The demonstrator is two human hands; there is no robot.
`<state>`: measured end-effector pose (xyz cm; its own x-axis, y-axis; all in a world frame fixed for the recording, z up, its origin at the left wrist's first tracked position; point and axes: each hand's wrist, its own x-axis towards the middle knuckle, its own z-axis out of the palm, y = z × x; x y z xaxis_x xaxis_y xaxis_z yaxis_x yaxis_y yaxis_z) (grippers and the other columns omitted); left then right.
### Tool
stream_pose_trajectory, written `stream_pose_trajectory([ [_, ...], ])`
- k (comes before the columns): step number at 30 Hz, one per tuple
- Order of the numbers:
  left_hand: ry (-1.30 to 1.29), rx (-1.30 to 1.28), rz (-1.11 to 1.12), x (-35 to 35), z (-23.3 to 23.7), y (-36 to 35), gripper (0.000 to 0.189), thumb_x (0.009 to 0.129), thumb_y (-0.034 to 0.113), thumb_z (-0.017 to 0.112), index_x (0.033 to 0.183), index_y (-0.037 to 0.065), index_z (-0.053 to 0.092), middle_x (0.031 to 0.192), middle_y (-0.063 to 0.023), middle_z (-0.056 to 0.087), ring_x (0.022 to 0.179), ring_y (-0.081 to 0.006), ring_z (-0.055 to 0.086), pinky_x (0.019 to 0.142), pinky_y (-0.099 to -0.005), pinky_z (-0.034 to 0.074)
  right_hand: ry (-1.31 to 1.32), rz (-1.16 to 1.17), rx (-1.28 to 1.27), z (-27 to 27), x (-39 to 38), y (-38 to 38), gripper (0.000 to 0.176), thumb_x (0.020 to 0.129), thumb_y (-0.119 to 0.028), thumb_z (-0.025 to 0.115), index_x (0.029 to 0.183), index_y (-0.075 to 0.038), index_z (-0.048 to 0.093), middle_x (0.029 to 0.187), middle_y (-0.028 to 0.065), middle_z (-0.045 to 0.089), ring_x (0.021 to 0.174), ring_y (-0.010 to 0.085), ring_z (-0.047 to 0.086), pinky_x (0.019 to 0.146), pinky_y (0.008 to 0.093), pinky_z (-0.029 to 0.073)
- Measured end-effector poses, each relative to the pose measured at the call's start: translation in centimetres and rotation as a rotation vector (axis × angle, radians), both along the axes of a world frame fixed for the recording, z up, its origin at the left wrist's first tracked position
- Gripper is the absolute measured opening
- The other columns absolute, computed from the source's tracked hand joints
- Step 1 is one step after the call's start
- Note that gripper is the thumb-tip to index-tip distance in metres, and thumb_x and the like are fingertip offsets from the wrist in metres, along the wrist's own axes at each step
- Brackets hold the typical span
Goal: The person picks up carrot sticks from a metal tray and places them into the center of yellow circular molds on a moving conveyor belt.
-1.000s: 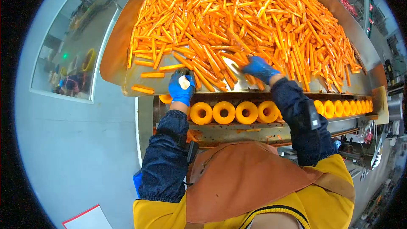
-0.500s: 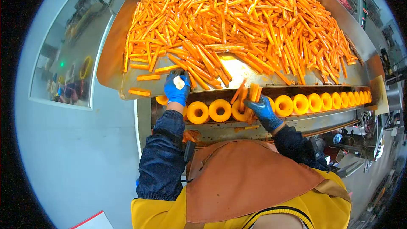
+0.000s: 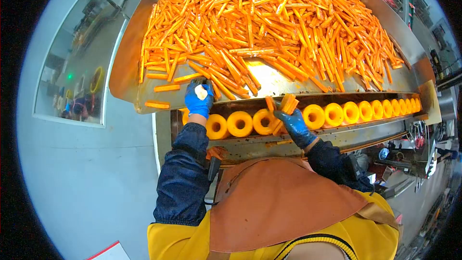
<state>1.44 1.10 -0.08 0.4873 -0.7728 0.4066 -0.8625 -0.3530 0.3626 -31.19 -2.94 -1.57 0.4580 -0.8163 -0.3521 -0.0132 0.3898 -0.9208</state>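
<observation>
Orange sticks [image 3: 269, 24] lie heaped on a metal tray [image 3: 126, 67]. My left hand [image 3: 198, 98], in a blue glove with a pale patch on its back, rests at the tray's front edge against the sticks; its fingertips are hidden. In my right hand [image 3: 296, 124], also gloved in blue, is a small bunch of orange sticks [image 3: 288, 106], held over a row of yellow-orange rings [image 3: 239, 124]. The bunch stands upright or slightly tilted, in front of the tray's edge.
A metal ledge [image 3: 250, 149] runs below the rings. A wall with a window [image 3: 72, 58] stands at the left. Equipment [image 3: 404, 161] fills the right side, with a person [image 3: 447, 154] farther back. A brown apron [image 3: 288, 202] covers my front.
The rings have shifted in their row. My right hand has moved slightly left with the sticks, which now look more tightly gathered. My left hand has barely moved.
</observation>
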Motion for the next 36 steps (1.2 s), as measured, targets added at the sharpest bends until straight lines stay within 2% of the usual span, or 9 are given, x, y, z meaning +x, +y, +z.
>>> stream_pose_trajectory([
  [4,-0.008,0.022,0.022,0.1,-0.4,0.0,0.023,0.083,0.028,0.056,0.082,0.009,0.07,0.089,-0.0152,0.068,0.086,-0.0355,0.062,0.079,-0.0443,0.049,-0.101,-0.12,-0.146,-0.5,-0.7,0.1,0.022,0.085,-0.018,0.071,0.097,0.0,0.067,0.084,0.0004,0.067,0.077,0.01,0.061,0.067,0.0294,0.05],
  [8,-0.009,0.012,0.003,0.1,-0.5,-0.1,0.023,0.082,0.027,0.056,0.082,0.009,0.07,0.091,-0.015,0.068,0.086,-0.0354,0.062,0.08,-0.0437,0.049,0.464,0.229,-0.464,1.1,-0.7,0.3,0.024,0.085,-0.017,0.066,0.106,-0.004,0.065,0.087,0.0115,0.068,0.075,0.0211,0.067,0.066,0.0337,0.053],
  [9,-0.017,-0.002,-0.007,0.1,-0.4,0.0,0.023,0.082,0.027,0.056,0.082,0.009,0.07,0.091,-0.0149,0.068,0.086,-0.0355,0.062,0.08,-0.0436,0.049,0.557,0.285,-1.108,-0.8,-0.5,0.1,0.029,0.081,-0.016,0.064,0.109,-0.008,0.063,0.087,0.0155,0.066,0.076,0.0298,0.067,0.066,0.0383,0.054],
  [13,0.003,-0.011,-0.001,0.2,-0.6,0.0,0.021,0.081,0.025,0.057,0.084,0.009,0.07,0.092,-0.0143,0.068,0.087,-0.0355,0.062,0.081,-0.0432,0.049,0.668,0.507,-1.181,0.2,1.8,0.7,0.032,0.078,-0.016,0.069,0.108,-0.006,0.062,0.088,0.015,0.064,0.077,0.0327,0.064,0.066,0.0382,0.052],
  [16,-0.005,0.003,0.01,0.2,-0.2,0.0,0.021,0.081,0.024,0.058,0.087,0.008,0.071,0.092,-0.0148,0.068,0.089,-0.0352,0.062,0.082,-0.0431,0.049,0.279,0.182,-1.046,1.7,1.3,-0.2,0.032,0.081,-0.014,0.067,0.111,-0.007,0.062,0.093,0.0142,0.067,0.082,0.027,0.067,0.07,0.0352,0.053],
  [18,-0.016,0.003,0.006,-0.1,0.1,0.2,0.021,0.081,0.023,0.059,0.09,0.008,0.071,0.093,-0.0155,0.068,0.09,-0.0351,0.062,0.083,-0.0432,0.049,0.008,-0.046,-0.24,1.5,-0.6,-0.1,0.023,0.086,-0.01,0.068,0.107,-0.004,0.063,0.091,0.0017,0.065,0.083,0.0091,0.058,0.072,0.0295,0.051],
  [28,-0.01,0.081,0.036,0.4,-0.9,-0.1,0.022,0.084,0.025,0.058,0.092,0.008,0.07,0.095,-0.0154,0.068,0.091,-0.0356,0.062,0.082,-0.044,0.049,0.003,-0.219,-0.322,1.6,-5.0,-0.1,0.02,0.093,-0.009,0.06,0.111,0.001,0.061,0.098,0.004,0.066,0.087,0.0112,0.061,0.076,0.0266,0.05],
  [33,-0.042,0.083,0.001,0.3,-0.3,0.1,0.022,0.084,0.026,0.058,0.09,0.008,0.07,0.094,-0.0149,0.068,0.089,-0.0352,0.062,0.082,-0.0439,0.049,0.132,0.085,-0.22,-0.5,-1.1,0.8,0.026,0.091,-0.011,0.064,0.115,0.001,0.063,0.103,0.0036,0.067,0.092,0.0118,0.06,0.082,0.0277,0.049],
  [36,-0.033,-0.035,0.007,-0.4,0.3,0.2,0.022,0.084,0.026,0.057,0.089,0.008,0.07,0.093,-0.0154,0.068,0.088,-0.0352,0.062,0.081,-0.0438,0.049,-0.003,-0.113,-0.258,0.3,-1.0,1.6,0.025,0.092,-0.012,0.063,0.113,0.002,0.063,0.104,0.0059,0.068,0.093,0.0125,0.061,0.082,0.0283,0.05],
])
